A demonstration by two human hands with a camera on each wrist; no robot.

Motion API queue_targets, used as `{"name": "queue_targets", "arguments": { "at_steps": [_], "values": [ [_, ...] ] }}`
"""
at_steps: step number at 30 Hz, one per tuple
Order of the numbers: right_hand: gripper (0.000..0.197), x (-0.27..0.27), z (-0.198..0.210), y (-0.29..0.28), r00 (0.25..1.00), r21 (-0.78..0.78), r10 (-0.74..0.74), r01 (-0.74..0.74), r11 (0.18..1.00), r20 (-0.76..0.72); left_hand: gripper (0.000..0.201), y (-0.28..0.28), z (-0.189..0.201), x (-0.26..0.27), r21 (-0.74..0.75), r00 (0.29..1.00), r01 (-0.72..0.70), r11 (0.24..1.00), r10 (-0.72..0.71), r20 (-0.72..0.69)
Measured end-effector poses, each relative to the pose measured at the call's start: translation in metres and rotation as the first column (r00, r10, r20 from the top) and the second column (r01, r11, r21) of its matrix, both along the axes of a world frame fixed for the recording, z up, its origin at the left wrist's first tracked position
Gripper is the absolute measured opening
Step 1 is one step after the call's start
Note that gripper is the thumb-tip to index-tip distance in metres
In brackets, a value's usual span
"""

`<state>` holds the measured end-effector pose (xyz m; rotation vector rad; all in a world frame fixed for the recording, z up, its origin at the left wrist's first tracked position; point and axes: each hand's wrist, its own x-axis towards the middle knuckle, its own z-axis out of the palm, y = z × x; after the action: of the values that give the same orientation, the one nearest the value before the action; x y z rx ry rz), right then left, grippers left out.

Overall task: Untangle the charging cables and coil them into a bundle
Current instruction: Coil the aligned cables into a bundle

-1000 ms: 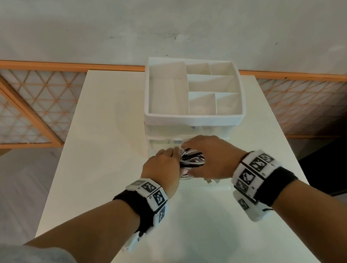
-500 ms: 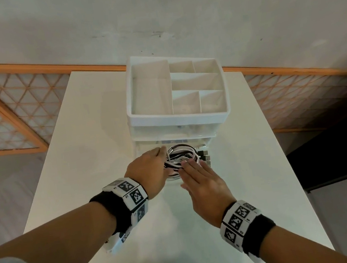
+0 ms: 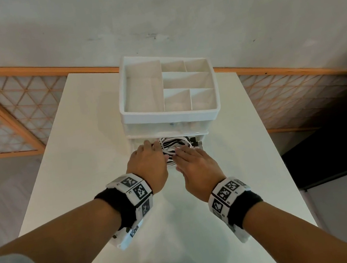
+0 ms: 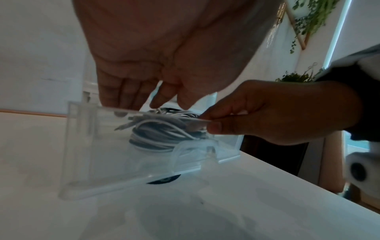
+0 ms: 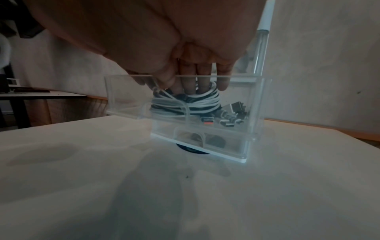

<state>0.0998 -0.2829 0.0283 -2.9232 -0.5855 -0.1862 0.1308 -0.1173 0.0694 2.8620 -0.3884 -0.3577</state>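
Note:
A coil of black and white charging cables (image 3: 177, 145) (image 4: 162, 131) (image 5: 195, 104) lies in the pulled-out clear drawer (image 3: 200, 144) (image 4: 82, 146) (image 5: 255, 105) of a white organizer (image 3: 166, 119). My left hand (image 3: 149, 157) (image 4: 156, 97) reaches down into the drawer's left side, its loose fingertips on the coil's top. Beside it, my right hand (image 3: 195, 162) (image 5: 195, 78) lays straight fingers on the coil, thumb at the drawer's front wall. Loose plugs (image 5: 232, 113) sit at the drawer's right end.
The organizer stands at the far middle of a white table (image 3: 83, 167), with several open compartments on top. A wall and wooden lattice panels lie behind the table. The table's right edge drops to a dark floor.
Both hands carried the coil forward and down into the drawer. The right hand let go of its grip and now lies flat on the coil; the left hand's hold has loosened.

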Motion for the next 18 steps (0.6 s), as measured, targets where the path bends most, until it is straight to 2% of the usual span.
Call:
{"name": "queue_targets", "arguments": {
  "at_steps": [3, 6, 9, 11, 15, 18],
  "values": [
    [0.035, -0.001, 0.002, 0.003, 1.000, -0.050, 0.005, -0.005, 0.999, 0.010, 0.042, -0.006, 0.000, -0.009, -0.006, 0.991, 0.065, 0.998, -0.064, 0.114],
    [0.035, -0.005, 0.005, 0.004, 0.998, -0.120, 0.006, 0.001, 0.993, 0.056, 0.055, -0.011, -0.009, -0.010, 0.003, 0.995, 0.096, 0.995, -0.096, 0.010],
    [0.029, -0.008, 0.000, 0.002, 0.993, -0.034, -0.019, 0.023, 0.999, 0.117, 0.062, -0.009, -0.016, -0.003, 0.004, 0.993, 0.105, 0.994, -0.104, -0.049],
    [0.033, -0.009, -0.006, 0.002, 0.990, 0.009, -0.019, 0.018, 1.000, 0.137, 0.063, -0.007, -0.016, 0.002, -0.002, 0.991, 0.119, 0.993, -0.119, -0.060],
    [0.041, -0.006, -0.010, 0.003, 0.998, 0.044, -0.026, 0.024, 0.999, 0.060, 0.062, -0.003, -0.014, 0.003, -0.008, 0.986, 0.131, 0.991, -0.131, -0.102],
    [0.036, 0.009, -0.002, 0.006, 0.999, 0.073, -0.049, 0.049, 0.996, -0.002, 0.063, -0.002, -0.014, 0.003, -0.026, 0.989, 0.106, 0.994, -0.108, -0.102]
  ]
}}
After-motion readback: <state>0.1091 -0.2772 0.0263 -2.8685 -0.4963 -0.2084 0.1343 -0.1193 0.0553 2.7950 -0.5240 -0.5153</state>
